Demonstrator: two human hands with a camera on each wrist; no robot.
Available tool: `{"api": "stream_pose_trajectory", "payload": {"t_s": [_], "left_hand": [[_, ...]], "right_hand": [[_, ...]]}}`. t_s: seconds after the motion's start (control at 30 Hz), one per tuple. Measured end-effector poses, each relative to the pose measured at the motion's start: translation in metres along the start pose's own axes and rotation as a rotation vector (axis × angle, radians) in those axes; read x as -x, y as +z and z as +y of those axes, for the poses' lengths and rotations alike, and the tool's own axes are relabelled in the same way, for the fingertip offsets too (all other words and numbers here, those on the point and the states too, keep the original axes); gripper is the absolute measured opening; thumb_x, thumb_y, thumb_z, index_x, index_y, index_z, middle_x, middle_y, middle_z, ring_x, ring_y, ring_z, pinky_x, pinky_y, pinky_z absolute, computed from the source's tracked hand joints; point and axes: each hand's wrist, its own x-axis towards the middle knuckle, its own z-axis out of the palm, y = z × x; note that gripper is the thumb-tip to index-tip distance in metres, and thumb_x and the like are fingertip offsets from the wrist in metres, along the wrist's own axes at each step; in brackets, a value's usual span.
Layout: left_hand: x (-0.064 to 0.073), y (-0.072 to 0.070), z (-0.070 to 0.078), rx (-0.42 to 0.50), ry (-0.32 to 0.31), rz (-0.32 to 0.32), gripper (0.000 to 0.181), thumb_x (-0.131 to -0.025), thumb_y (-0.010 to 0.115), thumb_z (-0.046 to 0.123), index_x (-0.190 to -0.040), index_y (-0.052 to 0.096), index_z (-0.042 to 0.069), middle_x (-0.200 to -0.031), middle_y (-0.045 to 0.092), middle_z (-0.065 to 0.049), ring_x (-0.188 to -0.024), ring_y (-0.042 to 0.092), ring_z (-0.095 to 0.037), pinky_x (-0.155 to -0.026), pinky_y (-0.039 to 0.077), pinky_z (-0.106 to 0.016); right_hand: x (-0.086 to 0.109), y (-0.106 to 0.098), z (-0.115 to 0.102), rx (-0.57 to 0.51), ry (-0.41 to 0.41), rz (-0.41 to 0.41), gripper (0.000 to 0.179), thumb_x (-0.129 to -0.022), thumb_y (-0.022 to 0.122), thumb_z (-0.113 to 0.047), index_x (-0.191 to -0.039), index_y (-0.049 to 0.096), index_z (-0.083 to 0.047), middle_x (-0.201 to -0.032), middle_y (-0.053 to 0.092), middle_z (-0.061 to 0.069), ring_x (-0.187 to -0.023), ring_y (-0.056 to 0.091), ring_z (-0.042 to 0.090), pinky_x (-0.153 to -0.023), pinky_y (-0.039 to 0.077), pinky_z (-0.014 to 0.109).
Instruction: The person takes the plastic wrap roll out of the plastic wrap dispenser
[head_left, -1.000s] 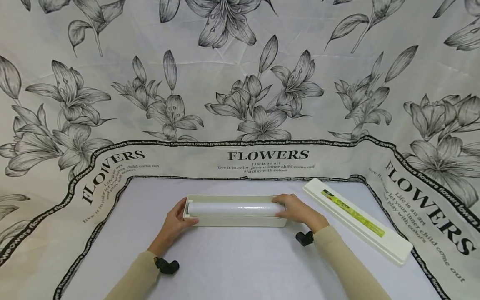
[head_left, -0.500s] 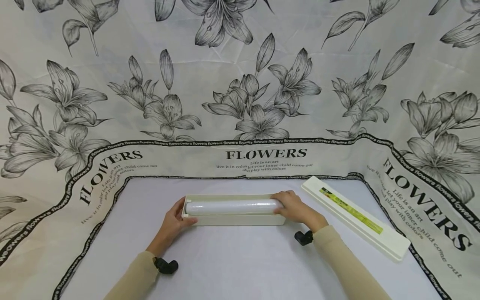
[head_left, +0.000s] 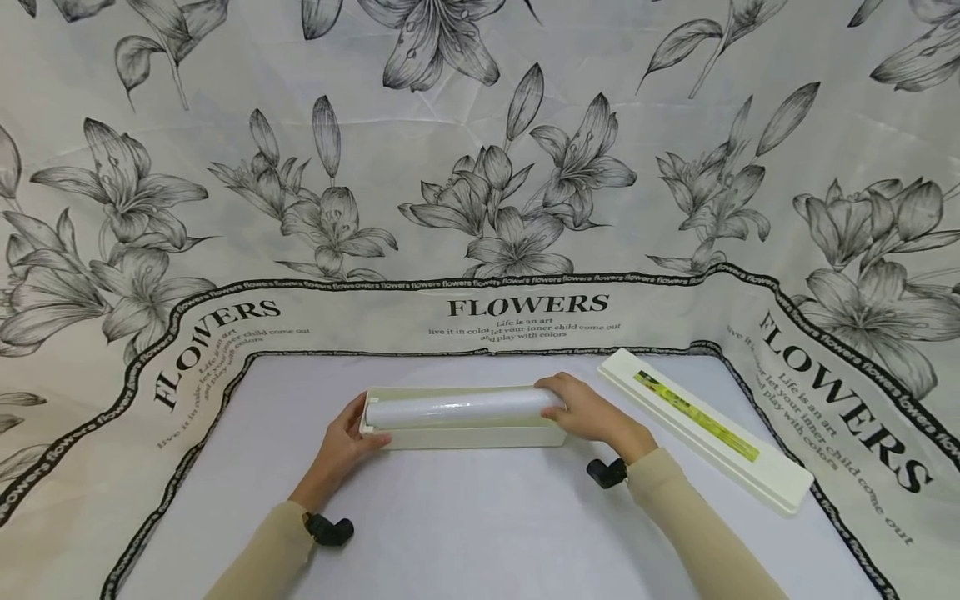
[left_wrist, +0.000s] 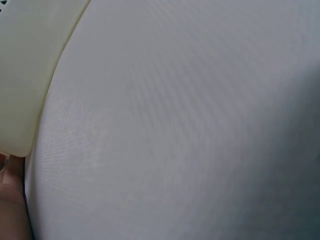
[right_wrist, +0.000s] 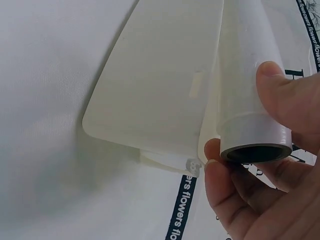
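Observation:
A roll of plastic wrap (head_left: 465, 406) lies in a long cream box (head_left: 472, 438) on the white table, its right end raised above the box. My right hand (head_left: 588, 410) grips that raised end; in the right wrist view the thumb (right_wrist: 272, 75) presses the side of the roll (right_wrist: 245, 100) and the fingers curl beneath its hollow core. My left hand (head_left: 347, 437) holds the box's left end, thumb on the front wall and fingers round the end. Only a bit of that hand (left_wrist: 12, 210) shows in the left wrist view, beside the box wall (left_wrist: 30, 75).
A long white lid (head_left: 705, 429) with a yellow-green label lies slantwise on the table at the right. Behind the table hangs a flower-printed cloth (head_left: 420, 208), which also lines both sides. A white cover (head_left: 450, 517) lies over the tabletop.
My right hand has lifted the right end of the roll up out of the box, so the roll now tilts. My left hand keeps its hold on the box.

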Motion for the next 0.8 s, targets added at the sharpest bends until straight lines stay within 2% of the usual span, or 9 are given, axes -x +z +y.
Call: {"api": "stream_pose_trajectory", "payload": {"t_s": [0.27, 0.47, 0.63, 0.8], "left_hand": [[-0.0001, 0.0008, 0.0022, 0.011, -0.011, 0.002, 0.1, -0.083, 0.086, 0.012, -0.163, 0.027, 0.013, -0.165, 0.035, -0.012, -0.15, 0.038, -0.032, -0.097, 0.043, -0.007], [-0.0002, 0.0017, 0.0017, 0.025, -0.002, -0.004, 0.1, -0.083, 0.086, 0.012, -0.163, 0.026, 0.013, -0.165, 0.035, -0.013, -0.149, 0.038, -0.033, -0.097, 0.045, -0.008], [-0.001, 0.0014, 0.0004, 0.03, 0.003, -0.005, 0.1, -0.083, 0.086, 0.012, -0.163, 0.026, 0.013, -0.164, 0.036, -0.013, -0.149, 0.039, -0.032, -0.097, 0.045, -0.008], [-0.0007, 0.0004, 0.0006, 0.016, 0.0, 0.004, 0.099, -0.084, 0.085, 0.011, -0.163, 0.027, 0.012, -0.161, 0.038, -0.014, -0.147, 0.041, -0.034, -0.096, 0.046, -0.009]], "right_hand": [[0.0017, 0.0031, 0.0, -0.031, 0.024, 0.0, 0.044, -0.097, 0.068, -0.011, -0.14, 0.059, -0.002, -0.129, 0.059, 0.023, -0.115, 0.061, 0.035, -0.101, 0.05, 0.058], [0.0016, 0.003, -0.0009, -0.058, 0.071, -0.027, 0.046, -0.097, 0.068, -0.012, -0.141, 0.058, -0.004, -0.133, 0.058, 0.024, -0.115, 0.061, 0.035, -0.101, 0.05, 0.057], [0.0017, 0.0029, -0.0028, -0.077, 0.094, -0.048, 0.047, -0.098, 0.065, -0.012, -0.143, 0.055, -0.004, -0.14, 0.058, 0.025, -0.123, 0.059, 0.038, -0.107, 0.046, 0.06], [0.0023, 0.0042, -0.0047, -0.084, 0.076, -0.054, 0.048, -0.098, 0.065, -0.01, -0.144, 0.054, -0.003, -0.145, 0.056, 0.025, -0.13, 0.056, 0.04, -0.111, 0.043, 0.06]]}}
